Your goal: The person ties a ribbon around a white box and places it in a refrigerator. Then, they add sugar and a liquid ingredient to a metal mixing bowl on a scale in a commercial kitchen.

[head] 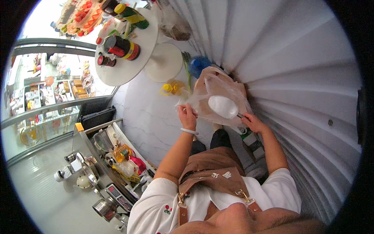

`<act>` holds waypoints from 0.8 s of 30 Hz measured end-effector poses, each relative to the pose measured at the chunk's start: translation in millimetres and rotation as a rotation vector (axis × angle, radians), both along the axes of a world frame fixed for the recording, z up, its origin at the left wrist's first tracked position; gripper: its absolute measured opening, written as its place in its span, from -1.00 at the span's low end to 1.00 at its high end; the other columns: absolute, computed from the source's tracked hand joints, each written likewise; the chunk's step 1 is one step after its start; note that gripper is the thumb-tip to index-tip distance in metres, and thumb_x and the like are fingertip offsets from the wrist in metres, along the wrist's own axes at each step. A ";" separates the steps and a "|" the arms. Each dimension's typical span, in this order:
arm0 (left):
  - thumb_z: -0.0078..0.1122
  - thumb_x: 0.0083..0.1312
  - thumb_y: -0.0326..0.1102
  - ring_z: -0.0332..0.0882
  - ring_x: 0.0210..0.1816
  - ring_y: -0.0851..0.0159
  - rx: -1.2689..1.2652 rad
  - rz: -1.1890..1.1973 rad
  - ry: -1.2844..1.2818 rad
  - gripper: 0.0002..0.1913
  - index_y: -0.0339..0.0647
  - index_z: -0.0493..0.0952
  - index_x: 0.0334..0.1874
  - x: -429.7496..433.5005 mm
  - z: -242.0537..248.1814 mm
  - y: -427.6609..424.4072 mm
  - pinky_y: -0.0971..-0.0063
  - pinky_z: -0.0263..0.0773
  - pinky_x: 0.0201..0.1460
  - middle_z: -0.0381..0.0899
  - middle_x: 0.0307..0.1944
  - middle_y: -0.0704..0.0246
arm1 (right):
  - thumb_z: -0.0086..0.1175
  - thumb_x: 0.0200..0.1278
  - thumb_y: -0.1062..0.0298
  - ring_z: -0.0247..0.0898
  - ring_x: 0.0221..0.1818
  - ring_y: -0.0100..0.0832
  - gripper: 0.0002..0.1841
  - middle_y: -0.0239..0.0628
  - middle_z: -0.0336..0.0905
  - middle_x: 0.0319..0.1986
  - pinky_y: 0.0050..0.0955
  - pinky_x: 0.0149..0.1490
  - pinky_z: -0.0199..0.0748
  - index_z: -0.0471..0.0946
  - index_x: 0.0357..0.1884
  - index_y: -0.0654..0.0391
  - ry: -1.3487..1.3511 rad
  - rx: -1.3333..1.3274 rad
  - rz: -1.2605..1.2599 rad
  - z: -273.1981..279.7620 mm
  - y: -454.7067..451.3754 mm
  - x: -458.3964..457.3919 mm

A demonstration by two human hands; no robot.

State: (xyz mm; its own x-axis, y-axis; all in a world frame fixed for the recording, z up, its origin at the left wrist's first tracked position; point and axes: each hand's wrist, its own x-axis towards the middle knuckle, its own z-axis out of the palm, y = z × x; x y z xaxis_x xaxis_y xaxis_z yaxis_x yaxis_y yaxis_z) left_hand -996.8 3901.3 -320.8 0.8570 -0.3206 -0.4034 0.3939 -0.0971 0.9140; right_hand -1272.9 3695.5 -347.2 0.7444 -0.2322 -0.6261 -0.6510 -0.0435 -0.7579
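Between my fingers and thumb, my left hand (pixel 187 117) pinches the edge of a clear plastic bag (pixel 201 102). My right hand (pixel 254 122) grips the short handle of a scoop (pixel 223 107) heaped with a white powder or fine granules. Beneath the scoop stands a large brownish sack (pixel 216 79) with its mouth spread and thin plastic about it. The scoop hides part of the sack's inside, so its contents cannot be made out.
Sauce bottles (pixel 122 48) crowd a round white table (pixel 125 73). A yellow-capped oil bottle (pixel 173 87) and a blue container (pixel 199 65) are near the sack. Pale curtain (pixel 298 67) hangs at right; an open drawer (pixel 125 163) and a steel-topped counter (pixel 38 181) lie left.
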 end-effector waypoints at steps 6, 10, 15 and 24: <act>0.11 0.54 -0.17 0.38 -0.64 0.45 0.030 -0.076 -0.009 -0.78 -0.12 0.36 -0.21 0.1 -6.3 4.4 0.54 0.35 -0.60 0.46 -0.56 0.42 | 0.01 0.56 0.18 0.40 -0.13 -0.42 -0.72 -0.31 0.55 -0.20 -0.39 0.02 0.42 0.53 0.01 0.21 -0.017 0.111 -0.021 23.8 0.8 -10.0; 0.11 0.53 -0.20 0.44 -0.54 0.46 0.053 -0.161 -0.025 -0.83 -0.15 0.44 -0.12 4.4 -17.0 14.7 0.55 0.40 -0.49 0.50 -0.47 0.43 | 0.01 0.56 0.20 0.42 -0.07 -0.44 -0.69 -0.37 0.56 -0.14 -0.40 0.10 0.42 0.53 0.11 0.22 0.140 0.075 -0.086 70.4 2.7 4.7; 0.13 0.50 -0.27 0.46 -0.35 0.42 0.138 -0.233 -0.218 -0.79 -0.15 0.46 0.09 -1.6 -0.4 80.1 0.45 0.46 -0.27 0.51 -0.40 0.38 | 0.00 0.55 0.22 0.43 -0.17 -0.46 -0.71 -0.36 0.55 -0.23 -0.39 -0.02 0.44 0.52 0.08 0.23 -0.047 -0.185 0.122 142.9 21.8 67.9; 0.17 0.50 -0.21 0.42 -0.42 0.53 0.089 0.142 0.049 -0.76 -0.15 0.50 0.07 -5.2 38.8 370.6 0.56 0.37 -0.41 0.52 -0.43 0.48 | -0.02 0.57 0.27 0.14 -0.39 -0.67 -0.84 -0.57 0.27 -0.43 -0.61 -0.28 0.17 0.45 -0.19 0.12 -0.374 0.042 0.678 247.3 219.8 336.1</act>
